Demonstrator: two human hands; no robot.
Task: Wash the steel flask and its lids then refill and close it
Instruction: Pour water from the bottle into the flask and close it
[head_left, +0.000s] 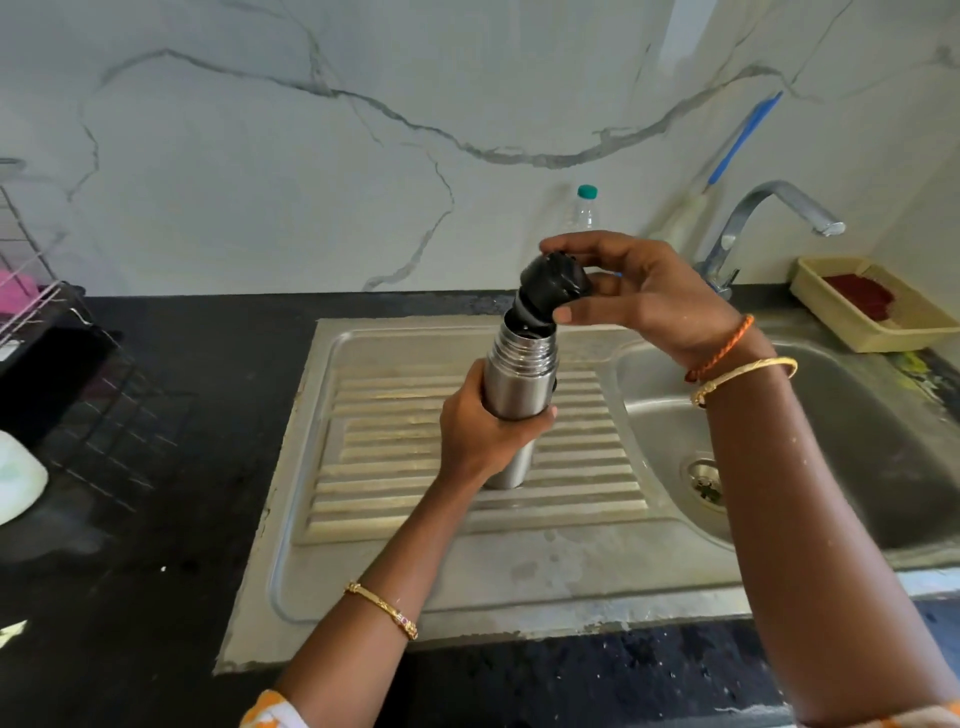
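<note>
The steel flask (519, 384) stands upright on the ribbed steel drainboard (395, 415). My left hand (485, 431) grips its body around the middle. A black stopper lid (551, 287) sits tilted at the flask's threaded mouth, its lower end partly inside the opening. My right hand (641, 291) holds that lid from the right, thumb below and fingers curled over its top. The flask's base is partly hidden by my left hand. No other lid shows.
The sink basin (779, 415) with its drain lies to the right, the tap (769, 218) behind it. A beige tray (872, 306) with red contents sits at the back right. A clear bottle (583, 208) stands by the wall. A wire dish rack (47, 312) occupies the black counter's left.
</note>
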